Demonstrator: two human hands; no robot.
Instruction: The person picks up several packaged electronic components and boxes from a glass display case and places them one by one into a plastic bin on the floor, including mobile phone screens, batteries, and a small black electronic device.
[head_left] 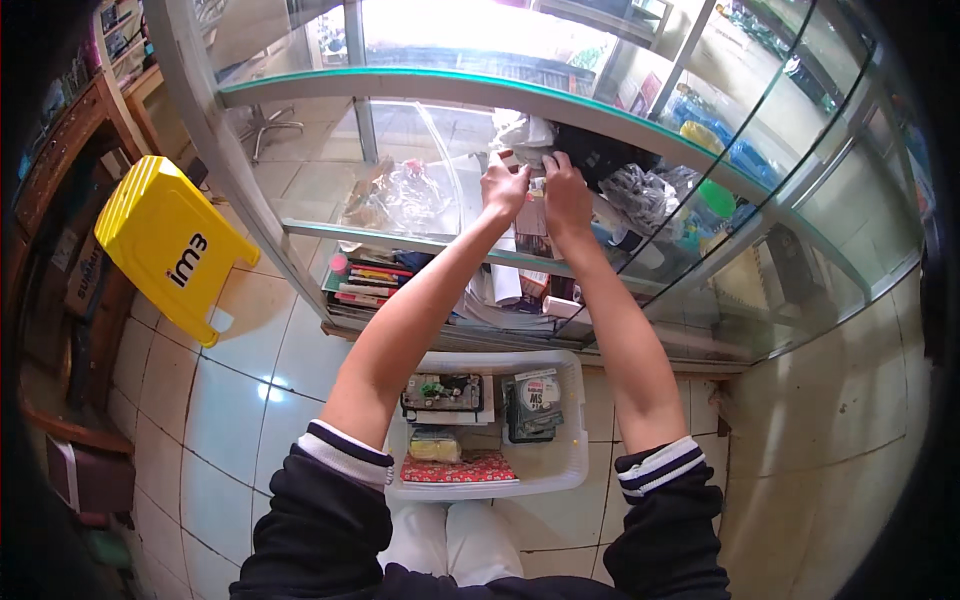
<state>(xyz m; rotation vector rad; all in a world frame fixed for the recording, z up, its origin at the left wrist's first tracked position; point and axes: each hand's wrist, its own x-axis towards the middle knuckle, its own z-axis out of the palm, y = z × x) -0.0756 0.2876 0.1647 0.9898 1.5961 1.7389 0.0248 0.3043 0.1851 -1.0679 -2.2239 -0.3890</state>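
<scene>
My left hand (505, 188) and my right hand (567, 200) reach into a glass display cabinet (480, 85), on its middle shelf. My left fingers are curled at a small pale item I cannot make out. My right fingers are bent close beside them, their contents hidden. Around them lie crumpled white material (522, 128), a black bundle (600, 150), a pale pink box (532, 212) and crumpled clear plastic (410, 195). Books, pens and papers (370, 285) fill the shelf below.
A translucent plastic bin (570, 420) holding a circuit board (440, 393), dark packages (532, 420) and red floral material (455, 468) sits before my legs. A yellow plastic stool (150, 220) stands left on the tiled floor (230, 420), beside wooden shelving (75, 140).
</scene>
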